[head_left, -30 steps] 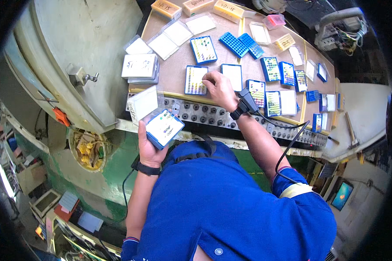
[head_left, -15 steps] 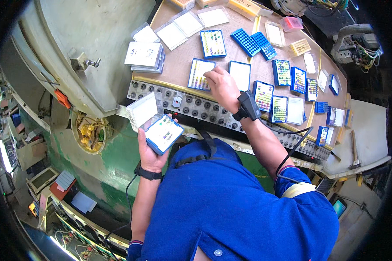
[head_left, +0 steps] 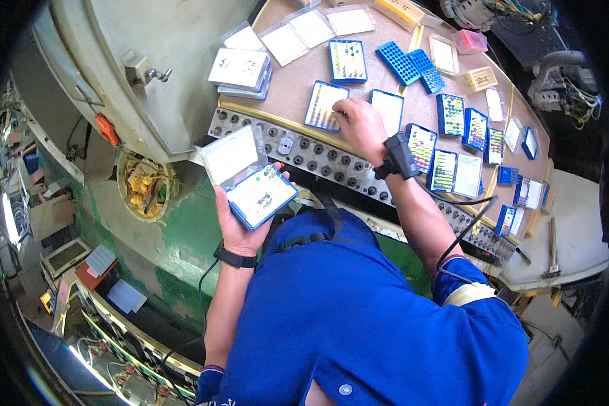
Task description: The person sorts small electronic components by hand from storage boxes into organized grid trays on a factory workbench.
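My left hand (head_left: pixel 240 227) holds an open blue box (head_left: pixel 258 195) with a clear hinged lid, near my chest below the bench edge. A few small coloured parts lie on its white inside. My right hand (head_left: pixel 360 123) reaches forward onto the brown bench top (head_left: pixel 291 84). Its fingers rest on a blue compartment tray (head_left: pixel 323 105) filled with small parts; whether they pinch a part is hidden. A second tray with a white inside (head_left: pixel 388 109) lies right beside that hand. A black device is strapped on my right wrist.
Several more blue trays (head_left: pixel 450 115) and clear lidded boxes (head_left: pixel 240 68) are spread over the bench. A grey strip of round knobs (head_left: pixel 318 157) runs along its front edge. A large grey machine housing (head_left: pixel 115 61) stands at left, a green base below it. Cables lie at far right.
My left hand has brought the open box lower and closer to my body. My right hand stays on the same tray. The view has shifted forward over the bench.
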Tool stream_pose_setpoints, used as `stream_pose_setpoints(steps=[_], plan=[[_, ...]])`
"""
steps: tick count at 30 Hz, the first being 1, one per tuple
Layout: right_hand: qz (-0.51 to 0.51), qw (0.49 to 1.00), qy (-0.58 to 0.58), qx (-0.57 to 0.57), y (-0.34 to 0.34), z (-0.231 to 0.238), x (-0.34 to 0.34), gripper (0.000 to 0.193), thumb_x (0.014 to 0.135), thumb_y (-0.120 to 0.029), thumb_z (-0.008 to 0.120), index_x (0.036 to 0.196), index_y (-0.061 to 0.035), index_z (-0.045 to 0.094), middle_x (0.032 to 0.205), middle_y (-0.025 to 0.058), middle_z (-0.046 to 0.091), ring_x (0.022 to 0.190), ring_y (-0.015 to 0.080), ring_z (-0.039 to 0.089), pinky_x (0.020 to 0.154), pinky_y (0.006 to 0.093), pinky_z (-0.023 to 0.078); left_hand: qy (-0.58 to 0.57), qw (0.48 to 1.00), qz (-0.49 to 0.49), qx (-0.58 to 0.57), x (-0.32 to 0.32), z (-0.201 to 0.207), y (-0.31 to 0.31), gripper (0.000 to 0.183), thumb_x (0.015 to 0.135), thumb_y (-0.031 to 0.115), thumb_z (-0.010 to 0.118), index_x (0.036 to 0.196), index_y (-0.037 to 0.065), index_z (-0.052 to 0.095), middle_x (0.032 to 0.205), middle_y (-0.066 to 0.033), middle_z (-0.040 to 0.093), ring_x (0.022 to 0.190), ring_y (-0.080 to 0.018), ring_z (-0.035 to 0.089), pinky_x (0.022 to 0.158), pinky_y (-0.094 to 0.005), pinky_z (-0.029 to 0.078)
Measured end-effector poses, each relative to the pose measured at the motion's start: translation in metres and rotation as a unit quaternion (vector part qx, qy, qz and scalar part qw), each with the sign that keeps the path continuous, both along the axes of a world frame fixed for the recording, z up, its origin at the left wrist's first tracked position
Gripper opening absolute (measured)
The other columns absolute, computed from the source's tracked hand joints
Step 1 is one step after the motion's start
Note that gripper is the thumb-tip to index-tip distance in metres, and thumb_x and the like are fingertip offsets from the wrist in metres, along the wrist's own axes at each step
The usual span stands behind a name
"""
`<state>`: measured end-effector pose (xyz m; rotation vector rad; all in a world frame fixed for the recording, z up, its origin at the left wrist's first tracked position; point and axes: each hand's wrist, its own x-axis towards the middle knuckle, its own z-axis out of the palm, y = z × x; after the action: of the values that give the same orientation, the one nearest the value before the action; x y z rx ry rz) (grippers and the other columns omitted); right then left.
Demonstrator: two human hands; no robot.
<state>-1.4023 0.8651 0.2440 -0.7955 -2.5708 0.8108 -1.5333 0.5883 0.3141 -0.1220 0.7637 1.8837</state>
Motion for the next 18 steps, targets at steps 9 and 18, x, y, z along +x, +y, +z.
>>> stream_pose_setpoints(steps=[9,18], plan=[[0.195,0.934,0.116,-0.275,-0.074,0.072,-0.004,0.017,0.090,-0.007,0.077,0.106,-0.0031,0.076,0.102,0.0129,0.075,0.095,0.0300,0.073,0.086,0.0388,0.058,-0.023,0.998,0.017,-0.049,0.002,-0.003,-0.003,0.094,0.098,0.074,0.055,0.159,0.004,0.039,0.156,-0.0229,0.051,0.142,-0.0412,0.051,0.120,-0.0604,0.038],[0.216,0.936,0.112,-0.255,-0.087,0.060,-0.009,0.015,0.089,-0.009,0.076,0.104,-0.0049,0.076,0.097,0.0124,0.074,0.091,0.0328,0.073,0.081,0.0415,0.057,-0.032,0.998,-0.014,-0.047,0.003,-0.007,-0.006,0.087,0.101,0.072,0.052,0.157,0.006,0.043,0.151,-0.0171,0.056,0.138,-0.0348,0.056,0.118,-0.0565,0.041]])
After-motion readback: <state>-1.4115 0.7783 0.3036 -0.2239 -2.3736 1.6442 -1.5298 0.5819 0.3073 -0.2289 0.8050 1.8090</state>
